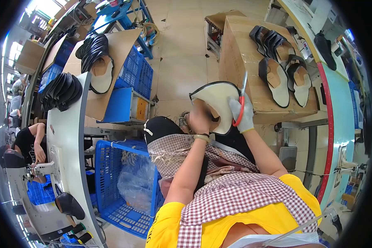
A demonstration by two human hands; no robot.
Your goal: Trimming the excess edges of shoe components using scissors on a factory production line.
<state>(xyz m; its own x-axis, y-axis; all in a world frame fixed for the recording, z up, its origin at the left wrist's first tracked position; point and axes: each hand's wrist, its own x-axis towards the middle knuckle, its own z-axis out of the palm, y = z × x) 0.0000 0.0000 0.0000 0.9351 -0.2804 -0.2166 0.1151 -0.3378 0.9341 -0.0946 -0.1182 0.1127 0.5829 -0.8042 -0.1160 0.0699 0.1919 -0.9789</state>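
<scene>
A shoe upper [217, 93] with a pale lining and a black edge is held over my lap, its curved opening facing me. My left hand [199, 120] is closed at the left side of that opening; its fingers are partly blurred. On my right hand [244, 115] is a white glove. A pair of red-handled scissors [239, 113] rests in that hand, blades pointing up and away beside the upper's right side. The gloved fingers also lie against the upper's right side.
At left, black uppers [96, 47] stack on a cardboard-topped stand, and more dark pieces [62, 91] lie on a white sewing table [57, 124]. A blue crate [126, 221] with clear plastic bags stands below. Several shoe uppers [275, 82] lie on a carton [235, 53] at right. Another person works far left.
</scene>
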